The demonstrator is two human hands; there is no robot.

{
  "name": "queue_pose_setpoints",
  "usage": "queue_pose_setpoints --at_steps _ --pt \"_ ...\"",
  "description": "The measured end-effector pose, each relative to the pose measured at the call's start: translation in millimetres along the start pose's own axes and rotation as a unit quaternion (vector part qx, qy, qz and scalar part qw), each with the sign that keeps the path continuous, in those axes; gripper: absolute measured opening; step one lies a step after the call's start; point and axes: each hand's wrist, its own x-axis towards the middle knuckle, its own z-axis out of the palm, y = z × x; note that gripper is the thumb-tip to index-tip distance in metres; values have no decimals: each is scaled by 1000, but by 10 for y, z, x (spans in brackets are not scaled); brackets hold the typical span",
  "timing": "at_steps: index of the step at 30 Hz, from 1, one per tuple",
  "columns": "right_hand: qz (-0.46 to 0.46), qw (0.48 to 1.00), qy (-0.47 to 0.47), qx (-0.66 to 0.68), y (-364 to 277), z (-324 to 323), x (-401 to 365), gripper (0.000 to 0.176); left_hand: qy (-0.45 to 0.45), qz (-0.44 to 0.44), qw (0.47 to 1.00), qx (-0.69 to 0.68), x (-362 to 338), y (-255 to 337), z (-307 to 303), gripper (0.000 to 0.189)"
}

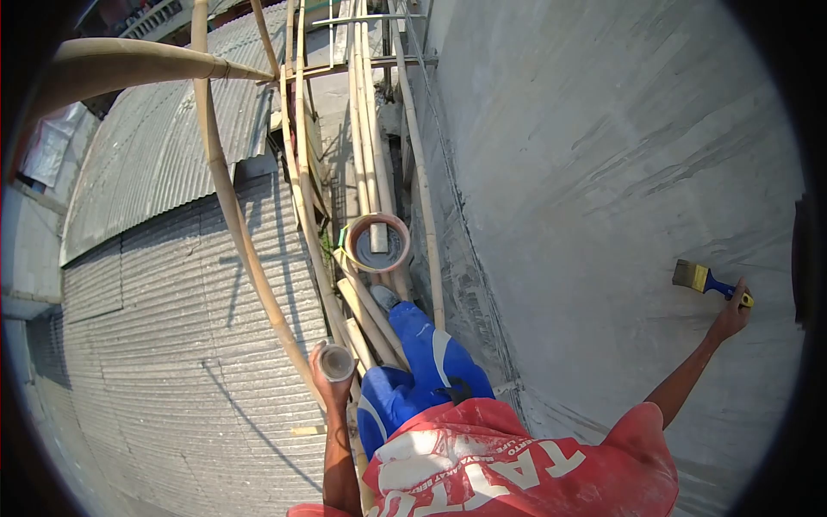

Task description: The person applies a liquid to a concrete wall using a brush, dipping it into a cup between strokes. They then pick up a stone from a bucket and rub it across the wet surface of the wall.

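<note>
My right hand, stretched out to the right, is closed round the blue and yellow handle of a paintbrush. The brush's dark bristles point left and overlap the grey wall in this view. On the other side, my left hand grips a small cup with greyish contents, close beside a bamboo pole. Ahead of my feet a round bucket holds grey liquid, and a pale block-like piece rests in or across it.
Bamboo poles run lengthwise beneath and ahead of me. A curved bamboo rail rises at the left, with another thick pole crossing the upper left. Corrugated roofing lies below on the left. The grey wall borders my right side.
</note>
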Motion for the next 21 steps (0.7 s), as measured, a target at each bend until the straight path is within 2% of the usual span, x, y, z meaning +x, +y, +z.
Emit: queue_pose_setpoints --at_steps 1,3,4,6,8,10,11,13,15,17,19,21 --pt "16 999 32 -30 -11 68 -20 31 -2 -2 1000 -1 86 -40 75 73" --pt "14 998 20 -52 -79 287 -236 32 -41 -31 998 -35 269 -127 216 75" --pt "13 997 9 -71 -129 460 -395 33 -65 -94 991 -76 367 -179 303 74" --pt "-27 997 -49 -60 -242 855 -815 31 -73 -93 990 -79 587 -236 513 74" --pt "-36 987 -144 -66 -265 1218 -1158 29 -90 -89 989 -83 814 -307 718 73" --pt "24 978 -206 0 -210 1585 -1462 22 -95 -92 986 -100 995 -348 942 74" --pt "24 977 -214 -6 -183 1773 -1583 22 -91 -88 984 -122 1112 -389 1091 75" --pt "54 955 -293 9 -116 2059 -1802 21 -113 -80 986 -96 1264 -614 1411 81" --pt "50 944 -326 -7 -7 2222 -1935 21 -94 -54 992 -63 1394 -773 1702 69" --pt "39 938 -344 -10 114 2400 -2001 22 -116 -35 993 -10 1515 -1036 2021 57" --pt "31 938 -338 -72 244 2493 -1991 26 -116 -61 991 -34 1683 -1204 2347 54" --pt "-27 927 -364 -83 443 2530 -1881 26 -123 -93 986 -61 1677 -1483 2615 50"
